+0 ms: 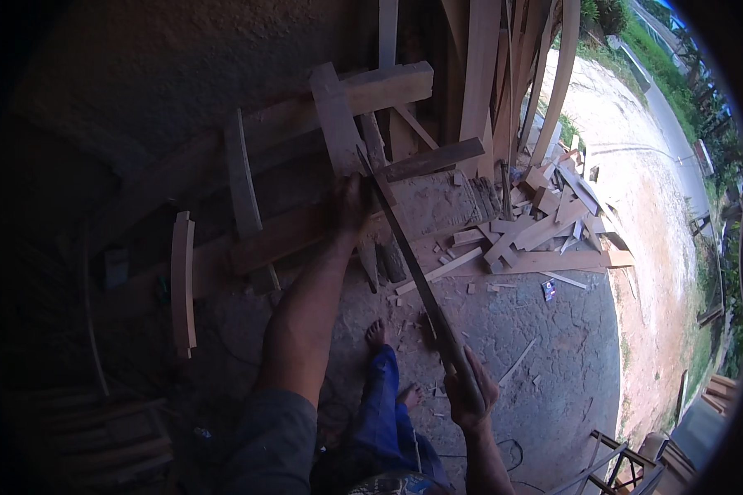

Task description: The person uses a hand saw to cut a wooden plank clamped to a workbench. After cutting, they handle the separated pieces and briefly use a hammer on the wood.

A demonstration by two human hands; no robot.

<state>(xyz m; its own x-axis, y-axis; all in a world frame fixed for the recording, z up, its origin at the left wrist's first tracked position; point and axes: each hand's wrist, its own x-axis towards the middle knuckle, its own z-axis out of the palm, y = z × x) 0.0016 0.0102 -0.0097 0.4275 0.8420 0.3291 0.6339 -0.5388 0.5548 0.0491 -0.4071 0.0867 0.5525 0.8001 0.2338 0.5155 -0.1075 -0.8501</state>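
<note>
My right hand (480, 394) is wrapped round the handle of a long handsaw (411, 262). The blade slants up and to the left, and its far end meets the right edge of a short pale wooden board (335, 124). This board lies across two thicker beams. At the board's near end my left hand (352, 203) is closed, its fingers partly lost in shadow. A loose dark wood piece (434, 159) lies just right of the blade tip.
Offcuts (545, 210) are heaped to the right of the beams (388, 87). Tall planks (480, 74) lean behind them. A stacked pair of narrow strips (183, 285) stands at the left. Small scraps lie on the concrete floor (553, 363) around my bare feet.
</note>
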